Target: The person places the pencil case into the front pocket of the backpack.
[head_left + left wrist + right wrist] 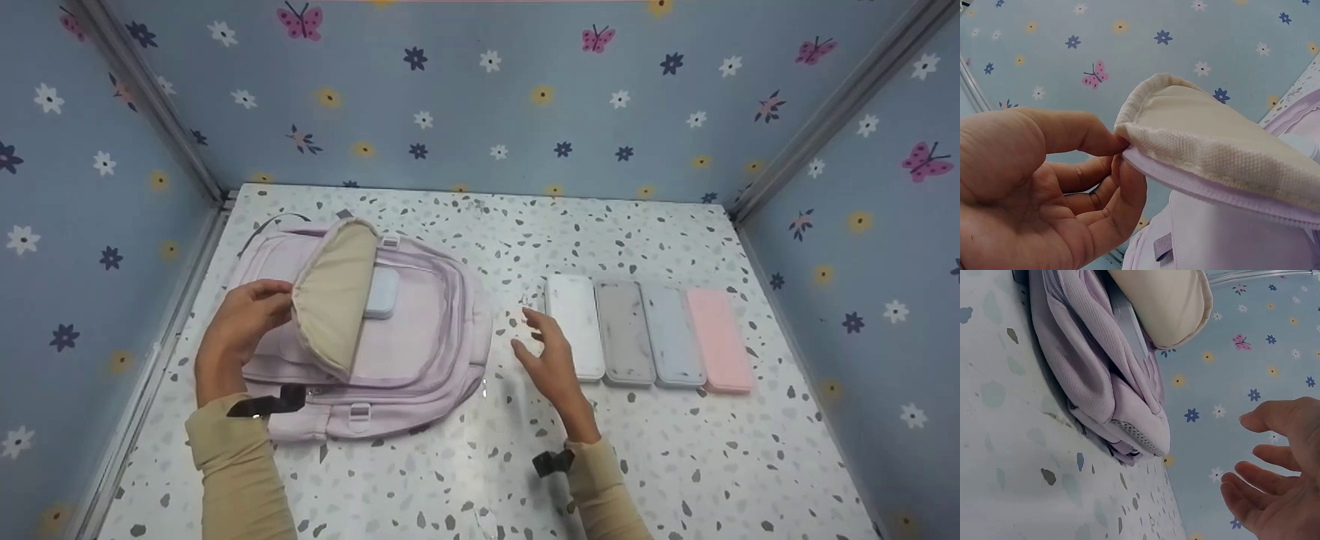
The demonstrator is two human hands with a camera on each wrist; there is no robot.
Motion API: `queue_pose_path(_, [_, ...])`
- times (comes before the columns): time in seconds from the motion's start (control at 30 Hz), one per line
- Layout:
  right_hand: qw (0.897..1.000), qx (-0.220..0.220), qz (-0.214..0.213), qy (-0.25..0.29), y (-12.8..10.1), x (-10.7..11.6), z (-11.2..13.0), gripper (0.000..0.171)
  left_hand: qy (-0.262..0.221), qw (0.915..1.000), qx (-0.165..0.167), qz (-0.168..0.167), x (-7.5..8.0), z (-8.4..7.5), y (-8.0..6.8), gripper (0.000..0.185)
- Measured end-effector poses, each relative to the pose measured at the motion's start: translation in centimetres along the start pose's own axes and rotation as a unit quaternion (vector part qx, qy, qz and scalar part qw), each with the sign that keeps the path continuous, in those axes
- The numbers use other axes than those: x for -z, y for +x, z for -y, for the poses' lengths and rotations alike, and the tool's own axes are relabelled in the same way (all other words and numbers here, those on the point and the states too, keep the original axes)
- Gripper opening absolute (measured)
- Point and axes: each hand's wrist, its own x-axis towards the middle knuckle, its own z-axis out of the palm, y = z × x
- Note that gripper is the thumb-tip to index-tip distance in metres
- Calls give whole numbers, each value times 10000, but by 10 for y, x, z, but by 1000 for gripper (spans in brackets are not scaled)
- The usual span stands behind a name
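Nearest the camera, two beige sleeves (238, 472) are seen coming in from the lower edge over the speckled bench (675, 465), each with a dark strap at the wrist. The right hand (551, 356) is held just above the bench between the backpack and the row of cases, its fingers relaxed and spread, nothing gripped; in the right wrist view its fingers (1266, 419) are seen loosely bent in the air, apart from the bag. The left hand (238, 330) is raised at the left side of the lilac backpack (420, 352), and the edge of the opened front flap (334, 300) is pinched between thumb and fingertips, as is shown plainly in the left wrist view, where the beige lining (1224, 129) and its lilac zip edge are lifted clear of the bag. The backpack is laid flat on the left half of the bench, and a pale blue case (382, 292) is seen partly tucked under the raised flap. Further right, four flat cases are laid side by side, touching: white (575, 326), grey speckled (625, 330), pale blue (673, 334) and pink (718, 337). Beyond, the flowered blue walls (480, 97) are seen.
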Motion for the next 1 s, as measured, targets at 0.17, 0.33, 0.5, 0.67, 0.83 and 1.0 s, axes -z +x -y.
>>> queue_pose_path(0.17, [9992,-369,-164,-63,-5,6,-12,53,11,10000,-32,5,0,0,1,41])
queue_pose_path(0.33, [9976,-603,-343,-42,-11,12,-26,58,-9,10000,-66,26,1,0,2,40])
queue_pose_path(0.5, [9952,-791,-540,-191,-16,20,-37,62,-61,9999,-90,11,1,0,2,38])
queue_pose_path(0.67, [9903,-1136,-721,-347,-20,27,-45,66,-49,9999,-145,42,2,1,1,38])
queue_pose_path(0.83, [9839,-1512,-789,-530,-23,33,-53,71,-2,9998,-167,69,2,1,0,40])
queue_pose_path(1.0, [9770,-1762,-857,-841,-25,37,-56,73,22,9999,-155,42,2,1,1,41])
